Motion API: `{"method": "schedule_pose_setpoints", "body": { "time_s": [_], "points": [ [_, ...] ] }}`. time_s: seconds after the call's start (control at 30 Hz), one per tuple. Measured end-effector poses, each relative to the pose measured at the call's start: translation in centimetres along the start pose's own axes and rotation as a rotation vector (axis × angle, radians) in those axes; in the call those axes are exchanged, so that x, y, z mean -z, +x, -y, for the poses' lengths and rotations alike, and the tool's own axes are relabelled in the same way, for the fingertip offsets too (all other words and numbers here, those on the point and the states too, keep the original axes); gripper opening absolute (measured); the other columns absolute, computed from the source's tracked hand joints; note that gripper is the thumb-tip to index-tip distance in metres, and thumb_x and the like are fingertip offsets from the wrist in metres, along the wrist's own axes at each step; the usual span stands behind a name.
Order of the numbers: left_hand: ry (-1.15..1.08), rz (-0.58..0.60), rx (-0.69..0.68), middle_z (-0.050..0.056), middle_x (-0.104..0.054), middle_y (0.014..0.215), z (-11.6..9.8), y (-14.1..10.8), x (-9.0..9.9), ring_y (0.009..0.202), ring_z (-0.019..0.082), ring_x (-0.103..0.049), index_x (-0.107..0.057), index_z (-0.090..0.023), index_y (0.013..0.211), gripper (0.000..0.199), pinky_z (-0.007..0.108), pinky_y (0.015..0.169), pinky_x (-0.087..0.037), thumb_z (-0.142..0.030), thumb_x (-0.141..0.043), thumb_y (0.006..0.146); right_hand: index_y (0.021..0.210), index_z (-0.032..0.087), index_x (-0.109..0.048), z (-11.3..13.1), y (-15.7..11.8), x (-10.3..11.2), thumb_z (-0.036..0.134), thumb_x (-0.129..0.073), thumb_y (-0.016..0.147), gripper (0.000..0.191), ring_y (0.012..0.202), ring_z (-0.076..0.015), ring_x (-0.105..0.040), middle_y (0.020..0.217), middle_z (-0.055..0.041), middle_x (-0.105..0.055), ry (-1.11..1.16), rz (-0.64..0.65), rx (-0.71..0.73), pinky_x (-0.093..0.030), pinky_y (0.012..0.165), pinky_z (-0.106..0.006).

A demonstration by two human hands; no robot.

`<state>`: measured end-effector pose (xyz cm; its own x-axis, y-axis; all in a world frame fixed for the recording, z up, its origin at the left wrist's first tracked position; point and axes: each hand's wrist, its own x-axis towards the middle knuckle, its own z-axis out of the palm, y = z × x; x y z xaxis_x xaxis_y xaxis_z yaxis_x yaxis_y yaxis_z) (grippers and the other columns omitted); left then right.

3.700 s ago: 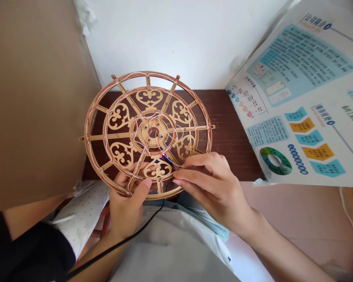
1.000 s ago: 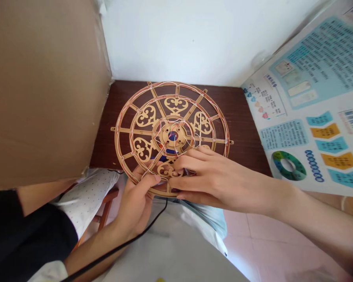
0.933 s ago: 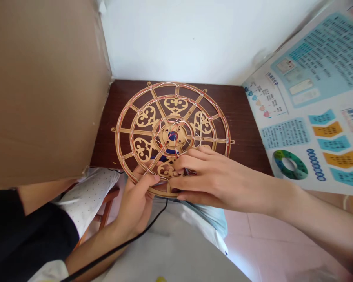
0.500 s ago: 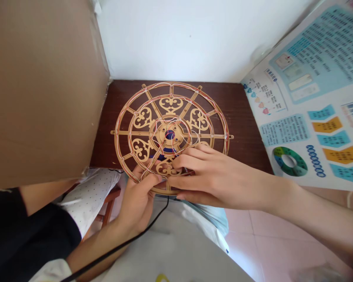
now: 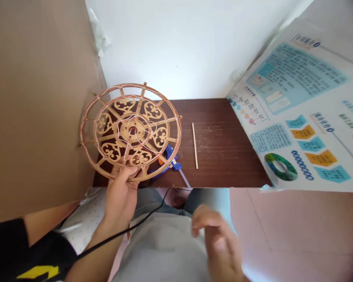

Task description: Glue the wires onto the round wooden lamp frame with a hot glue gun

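Observation:
A round openwork wooden wheel frame (image 5: 124, 132), with scroll cut-outs and red and white wires along its rings, is tilted up over the left part of the table. My left hand (image 5: 124, 192) grips its near rim, thumb on top and fingers underneath. Partly hidden below the wheel lies a blue glue gun (image 5: 174, 164); a translucent glue stick (image 5: 184, 178) pokes out of it towards the table's near edge. My right hand (image 5: 216, 239) is over my lap, away from the wheel, with bent fingers smeared by motion.
A thin pale stick (image 5: 195, 147) lies on the dark wooden table (image 5: 223, 156). Brown board (image 5: 38, 98) walls the left side, a printed poster board (image 5: 300, 137) the right. A black cable (image 5: 141, 225) crosses my lap. At lower left sits another person's dark sleeve (image 5: 10, 239).
The wheel has shifted left and tilted up in my left hand, uncovering the stick and more of the glue gun. My right hand has left the wheel and dropped towards my lap.

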<state>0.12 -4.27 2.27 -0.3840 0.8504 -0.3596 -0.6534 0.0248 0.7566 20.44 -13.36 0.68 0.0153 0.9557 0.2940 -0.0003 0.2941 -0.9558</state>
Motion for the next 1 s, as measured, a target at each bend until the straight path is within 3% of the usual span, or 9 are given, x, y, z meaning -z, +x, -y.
{"method": "schedule_pose_setpoints", "body": {
  "time_s": [0.1,0.2,0.3,0.47,0.57,0.67,0.8,0.9,1.0],
  "points": [
    [0.008,0.020,-0.029,-0.003,-0.079,0.098,-0.3,1.0,0.2,0.101,0.018,-0.073,-0.072,-0.023,0.080,0.027,0.041,0.107,-0.057,-0.011,-0.088,0.062,0.104,0.027,-0.071,-1.4,-1.5,-2.5,0.056,-0.050,0.111,0.037,0.081,-0.0185,-0.067,0.087,-0.0032,-0.071,0.154,0.048,-0.389,-0.056,0.076,-0.033],
    [0.002,0.050,-0.018,-0.004,-0.079,0.098,-0.1,2.1,0.1,0.099,0.017,-0.072,-0.071,-0.023,0.078,0.027,0.042,0.111,-0.054,-0.011,-0.088,0.060,0.121,0.027,-0.070,-1.1,0.9,-3.2,0.065,-0.073,0.096,0.045,0.109,-0.0224,-0.073,0.116,-0.0067,-0.076,0.328,-0.034,-0.662,-0.059,0.099,-0.038],
    [0.015,0.100,0.037,-0.004,-0.078,0.094,0.3,3.4,-0.2,0.094,0.016,-0.071,-0.072,-0.023,0.082,0.031,0.046,0.112,-0.054,-0.011,-0.087,0.058,0.137,0.027,-0.065,-0.3,3.4,-3.2,0.058,-0.084,0.088,0.061,0.146,-0.0234,-0.059,0.150,-0.0070,-0.067,0.543,-0.150,-0.790,-0.044,0.126,-0.040],
    [0.025,0.174,0.096,-0.004,-0.079,0.090,0.7,5.4,-1.6,0.089,0.016,-0.071,-0.074,-0.022,0.091,0.036,0.049,0.110,-0.055,-0.012,-0.085,0.058,0.132,0.021,-0.067,-0.4,5.2,-4.8,0.035,-0.084,0.081,0.056,0.152,-0.0235,-0.054,0.156,-0.0105,-0.064,0.788,-0.284,-0.956,-0.038,0.132,-0.041],
    [0.032,0.215,0.115,-0.003,-0.080,0.092,0.8,6.0,-2.2,0.089,0.016,-0.072,-0.073,-0.022,0.093,0.036,0.048,0.108,-0.056,-0.011,-0.083,0.059,0.124,0.023,-0.071,-1.3,5.9,-5.8,0.032,-0.076,0.085,0.040,0.151,-0.0236,-0.056,0.151,-0.0094,-0.069,0.785,-0.268,-0.943,-0.037,0.133,-0.044],
    [0.040,0.227,0.144,-0.002,-0.080,0.092,1.2,6.3,-2.2,0.089,0.016,-0.073,-0.072,-0.021,0.092,0.033,0.047,0.106,-0.057,-0.011,-0.082,0.061,0.114,0.024,-0.073,-2.1,6.6,-6.1,0.035,-0.072,0.087,0.030,0.142,-0.0249,-0.064,0.137,-0.0094,-0.076,0.720,-0.229,-0.887,-0.045,0.127,-0.046],
    [0.028,0.221,0.167,-0.004,-0.079,0.091,2.1,6.3,-1.9,0.088,0.015,-0.073,-0.070,-0.021,0.088,0.030,0.041,0.104,-0.058,-0.010,-0.081,0.062,0.098,0.022,-0.071,-2.8,6.9,-6.6,0.041,-0.076,0.085,0.024,0.114,-0.0255,-0.075,0.116,-0.0098,-0.079,0.639,-0.239,-0.821,-0.060,0.098,-0.040],
    [0.026,0.234,0.198,-0.002,-0.078,0.090,2.7,5.8,-1.7,0.088,0.016,-0.074,-0.070,-0.020,0.086,0.024,0.039,0.100,-0.060,-0.014,-0.081,0.066,0.091,0.022,-0.067,-3.3,7.3,-7.5,0.045,-0.079,0.085,0.026,0.082,-0.0194,-0.069,0.091,-0.0040,-0.074,0.545,-0.243,-0.739,-0.055,0.070,-0.030],
    [0.019,0.236,0.207,0.000,-0.079,0.095,2.9,5.2,-1.8,0.092,0.017,-0.075,-0.070,-0.020,0.090,0.025,0.038,0.100,-0.060,-0.016,-0.081,0.068,0.101,0.023,-0.069,-3.9,8.0,-8.5,0.051,-0.075,0.091,0.031,0.078,-0.0189,-0.064,0.085,-0.0007,-0.070,0.412,-0.231,-0.603,-0.051,0.066,-0.029]
  ]
}}
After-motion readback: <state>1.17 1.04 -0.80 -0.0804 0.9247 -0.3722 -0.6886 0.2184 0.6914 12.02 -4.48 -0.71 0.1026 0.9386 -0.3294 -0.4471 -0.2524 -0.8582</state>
